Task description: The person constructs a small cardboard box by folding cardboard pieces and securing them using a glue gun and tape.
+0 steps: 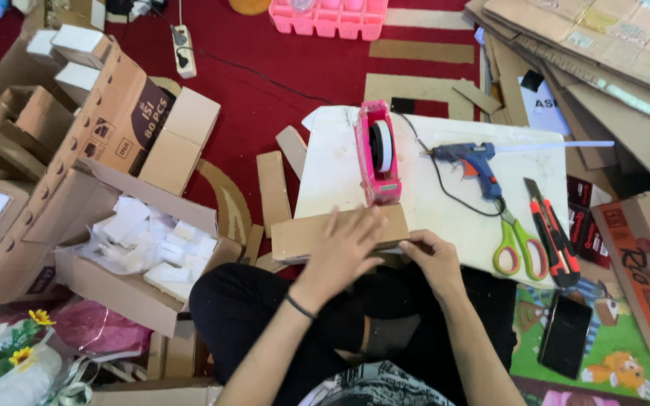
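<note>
A: What step is in hand here?

B: I'd judge it's pressing or smoothing a cardboard piece (306,234) flat. The left hand (344,248) lies palm-down on top of it with fingers spread, so its grip is apart, resting and not clamped. The right hand (434,259) is at the piece's three o'clock end, fingers curled over that edge in a light pinch.

A: And where is the piece?

B: On the near edge of the white counter (430,218), at the six o'clock side of it, partly overhanging toward the person's lap. The pink tape dispenser (378,154) stands just beyond it, at twelve o'clock from the left hand.

A: How does the piece look?

B: Plain brown, a long rectangle, apparently folded or doubled into a flat slab; I can't tell how many layers. The surface is unprinted and its edges look clean-cut.

A: What would a next move call for?

B: As a judgement only: steady downward pressure from the left palm while the right end is kept aligned, since the overhang could let the piece tip. Any fixing would need a tool, and all are at hand: the blue glue gun (472,162) at one o'clock, the green-handled scissors (519,244) and the orange utility knife (554,229) at three o'clock.

A: Anything else nearby?

B: An open carton of small white pieces (152,244) on the floor at nine o'clock, and a dark phone (566,334) at four o'clock.
</note>
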